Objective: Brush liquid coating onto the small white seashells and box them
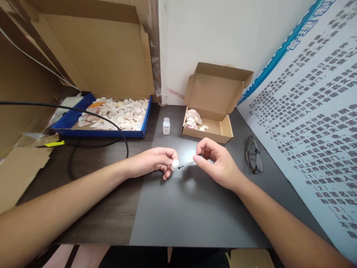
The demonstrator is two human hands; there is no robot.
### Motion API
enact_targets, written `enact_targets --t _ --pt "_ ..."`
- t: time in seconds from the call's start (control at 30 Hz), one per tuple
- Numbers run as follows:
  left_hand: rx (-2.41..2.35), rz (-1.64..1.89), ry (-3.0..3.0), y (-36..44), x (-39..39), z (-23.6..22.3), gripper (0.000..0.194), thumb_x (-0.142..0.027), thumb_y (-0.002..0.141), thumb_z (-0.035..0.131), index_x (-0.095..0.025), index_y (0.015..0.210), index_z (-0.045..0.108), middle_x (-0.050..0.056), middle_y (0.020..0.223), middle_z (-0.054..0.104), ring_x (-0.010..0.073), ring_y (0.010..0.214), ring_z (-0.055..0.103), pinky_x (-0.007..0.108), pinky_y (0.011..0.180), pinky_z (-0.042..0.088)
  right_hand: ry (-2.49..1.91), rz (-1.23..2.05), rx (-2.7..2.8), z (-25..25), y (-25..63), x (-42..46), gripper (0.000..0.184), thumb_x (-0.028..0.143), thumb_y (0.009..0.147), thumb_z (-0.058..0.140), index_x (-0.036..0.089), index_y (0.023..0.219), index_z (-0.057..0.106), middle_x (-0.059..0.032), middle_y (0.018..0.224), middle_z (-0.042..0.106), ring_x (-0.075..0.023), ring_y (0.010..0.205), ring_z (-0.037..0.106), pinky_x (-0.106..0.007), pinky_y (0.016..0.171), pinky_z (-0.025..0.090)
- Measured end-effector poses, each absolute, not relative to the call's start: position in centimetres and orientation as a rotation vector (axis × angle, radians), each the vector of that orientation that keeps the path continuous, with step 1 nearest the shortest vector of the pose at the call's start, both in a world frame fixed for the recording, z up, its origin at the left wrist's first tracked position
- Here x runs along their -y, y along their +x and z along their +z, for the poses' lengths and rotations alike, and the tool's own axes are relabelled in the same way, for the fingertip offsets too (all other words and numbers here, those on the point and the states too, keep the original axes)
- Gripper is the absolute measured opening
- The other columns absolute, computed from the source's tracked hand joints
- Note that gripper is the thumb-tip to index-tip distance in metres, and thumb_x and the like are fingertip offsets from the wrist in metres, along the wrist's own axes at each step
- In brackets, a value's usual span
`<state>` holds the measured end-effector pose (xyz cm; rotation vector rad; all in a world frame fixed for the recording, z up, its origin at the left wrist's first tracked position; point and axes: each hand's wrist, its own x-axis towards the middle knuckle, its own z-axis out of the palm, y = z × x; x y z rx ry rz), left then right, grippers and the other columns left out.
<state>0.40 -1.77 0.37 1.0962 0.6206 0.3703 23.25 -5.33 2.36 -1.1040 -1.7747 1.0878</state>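
In the head view, my left hand (154, 162) grips a white cap (174, 165) between thumb and fingers. From the cap a short dark brush tip (180, 167) points right, towards my other hand. My right hand (216, 160) is curled, thumb and index tips close together in a pinch. Something thin and pale seems to lie by those fingertips, too faint to name. Beyond both hands a small clear bottle (166, 127) with a label stands upright on the dark grey mat (200, 208).
At the back left, a blue-edged cardboard box (119, 133) holds many shells (122, 115). An open small cardboard box (214, 130) has several shells (193, 118). Glasses (253, 154) lie right. A black cable (126, 143) loops left. A printed poster (312, 123) borders the right.
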Motion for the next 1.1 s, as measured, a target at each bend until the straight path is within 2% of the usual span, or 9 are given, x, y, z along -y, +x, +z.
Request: enact_targets --t 0.1,0.23,0.4,0.57,0.87,1.1 --pt "-0.622 0.371 1.093 0.37 1.75 0.32 0.008 -0.022 0.081 0.060 -0.014 0.081 0.058 0.001 0.070 0.059 0.0115 0.061 0.057 0.024 0.060 0.048 -1.060 1.118 1.761 2.37 23.21 5.39 0.015 0.028 0.085 0.063 0.021 0.084 0.051 0.0038 0.069 0.049 -0.0092 0.057 0.041 -0.024 0.053 0.036" --pt "-0.623 0.374 1.101 0.36 1.78 0.29 0.007 -0.021 0.081 0.059 -0.014 0.081 0.057 0.001 0.069 0.059 0.0115 0.060 0.057 0.024 0.061 0.048 -1.111 1.044 1.828 2.34 23.17 5.38 0.015 0.022 0.083 0.064 0.020 0.081 0.050 0.0041 0.069 0.048 -0.0088 0.056 0.040 -0.024 0.053 0.036" --pt "-0.636 0.380 1.102 0.41 1.78 0.43 0.008 -0.021 0.081 0.060 -0.014 0.081 0.057 0.001 0.070 0.059 0.0114 0.060 0.057 0.024 0.060 0.048 -1.057 1.093 1.769 2.30 23.22 5.46 0.015 0.028 0.085 0.063 0.021 0.084 0.050 0.0037 0.070 0.049 -0.0094 0.058 0.041 -0.024 0.053 0.036" --pt "-0.637 0.379 1.107 0.37 1.73 0.49 0.007 -0.022 0.081 0.059 -0.015 0.081 0.057 0.001 0.070 0.058 0.0116 0.060 0.057 0.024 0.061 0.048 -1.149 1.056 1.869 2.13 23.08 5.59 0.016 0.025 0.082 0.064 0.020 0.080 0.050 0.0035 0.070 0.048 -0.0089 0.056 0.039 -0.025 0.053 0.036" --pt "-0.652 0.381 1.103 0.39 1.82 0.56 0.009 -0.023 0.080 0.060 -0.015 0.079 0.056 0.000 0.069 0.058 0.0114 0.060 0.056 0.024 0.060 0.047 -0.977 1.251 1.659 2.20 23.10 5.24 0.015 0.029 0.087 0.062 0.021 0.085 0.050 0.0049 0.069 0.047 -0.0079 0.055 0.041 -0.024 0.053 0.035" --pt "-0.640 0.383 1.105 0.39 1.78 0.52 0.008 -0.023 0.080 0.060 -0.015 0.080 0.056 0.001 0.069 0.058 0.0115 0.060 0.056 0.024 0.061 0.048 -1.096 1.140 1.767 2.13 23.04 5.21 0.015 0.025 0.085 0.063 0.020 0.082 0.050 0.0046 0.069 0.046 -0.0086 0.056 0.039 -0.024 0.054 0.034"
